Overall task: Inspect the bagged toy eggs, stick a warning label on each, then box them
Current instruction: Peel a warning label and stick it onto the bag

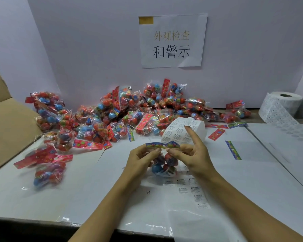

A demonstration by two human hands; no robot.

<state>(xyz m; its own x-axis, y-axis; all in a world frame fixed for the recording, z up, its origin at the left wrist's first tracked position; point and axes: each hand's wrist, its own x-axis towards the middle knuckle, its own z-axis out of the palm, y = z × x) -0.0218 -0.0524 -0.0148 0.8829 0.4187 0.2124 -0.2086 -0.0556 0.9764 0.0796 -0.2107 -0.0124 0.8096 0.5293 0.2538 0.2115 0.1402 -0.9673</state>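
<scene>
A clear bag of toy eggs [163,165] hangs above the table's middle, held by its blue printed header card. My left hand [141,159] pinches the card's left end. My right hand [191,154] pinches the right end, its forefinger raised with a small white warning label [188,126] stuck on the tip. Behind stands a small label roll [184,131]. A large pile of bagged eggs [122,112] lies along the back wall. Two blurred bags [47,169] lie at the left, beside the cardboard box [9,123].
A big label roll [280,105] with a trailing strip sits at the back right. A used label backing strip [191,189] lies under my right wrist. Loose header cards [233,150] lie to the right. A paper sign [171,41] hangs on the wall.
</scene>
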